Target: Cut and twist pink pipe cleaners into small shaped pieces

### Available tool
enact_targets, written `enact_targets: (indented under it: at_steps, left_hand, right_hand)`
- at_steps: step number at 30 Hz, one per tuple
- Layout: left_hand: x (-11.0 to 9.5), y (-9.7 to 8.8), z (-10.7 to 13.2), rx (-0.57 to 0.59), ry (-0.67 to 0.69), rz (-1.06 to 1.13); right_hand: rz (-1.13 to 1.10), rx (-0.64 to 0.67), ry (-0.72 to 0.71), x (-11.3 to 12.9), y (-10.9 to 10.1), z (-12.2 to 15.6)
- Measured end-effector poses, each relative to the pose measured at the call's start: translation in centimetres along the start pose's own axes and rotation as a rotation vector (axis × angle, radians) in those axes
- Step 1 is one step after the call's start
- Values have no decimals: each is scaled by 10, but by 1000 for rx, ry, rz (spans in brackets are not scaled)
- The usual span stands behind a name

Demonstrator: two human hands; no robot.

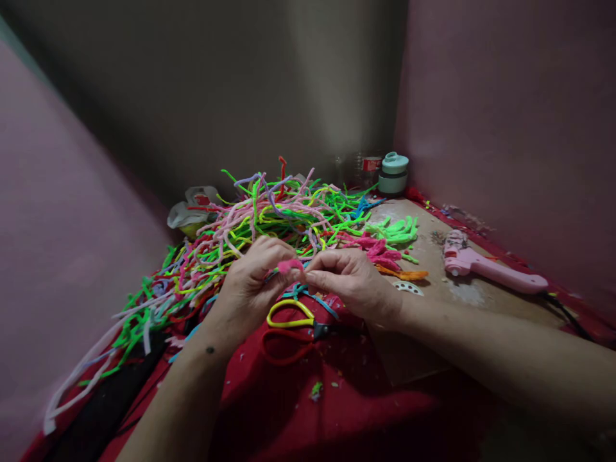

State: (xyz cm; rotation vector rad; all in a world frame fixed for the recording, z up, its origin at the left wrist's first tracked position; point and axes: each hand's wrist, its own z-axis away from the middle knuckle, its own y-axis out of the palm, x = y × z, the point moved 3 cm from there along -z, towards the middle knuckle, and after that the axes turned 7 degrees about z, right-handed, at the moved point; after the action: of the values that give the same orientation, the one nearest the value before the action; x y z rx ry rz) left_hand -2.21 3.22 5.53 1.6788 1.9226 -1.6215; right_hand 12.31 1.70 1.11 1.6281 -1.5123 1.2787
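Between my two hands is a short pink pipe cleaner (290,265), bent or looped at its upper end. My left hand (257,276) pinches it from the left, fingers closed. From the right, the thumb and fingertips of my right hand (349,279) meet at its other end, also closed. Just below the hands, scissors (289,324) with one yellow and one red handle lie on the dark red cloth (274,398); their blades are mostly in shadow. Blue pipe cleaner pieces (322,305) lie under my fingers.
A big tangled heap of coloured pipe cleaners (269,212) lies behind my hands. Bundles in green (397,230), dark pink (378,249) and orange (407,274) rest on a board (433,314). A pink glue gun (495,266) lies at right. A mint-lidded container (393,173) stands behind.
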Motion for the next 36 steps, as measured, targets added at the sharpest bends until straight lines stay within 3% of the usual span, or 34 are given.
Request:
enact_targets:
  at_steps: [2,5,8,11,17,20,25,31,36]
  left_hand:
    - [8,6,1,71,-220,169]
    - [19,19,5,150,-531,552]
    - [23,24,5,138,-583,688]
    - [21,20,3,85,-511,553]
    - [13,7,-2,-6,-380,216]
    - [11,4,-3,-44,-350,114]
    - [7,3,-3,-44,-297,-32]
    - [6,2,-3,63,-344,-51]
    - [8,-2,-1,156,-421,84]
  right_hand:
    - [207,-66,-137,3,0,3]
    - [550,-151,-453,7,3,9]
    - [691,-177,-586,5,6,11]
    - [534,-153,-430,1,3,5]
    - [-82,100,164,-15,3,-5]
    - [-138,97,273,-18,2,-6]
    - [-131,33,296,-18,2,-5]
    - [101,-30,73,-11,2,-3]
    - [163,-64,-22,-6,2,-1]
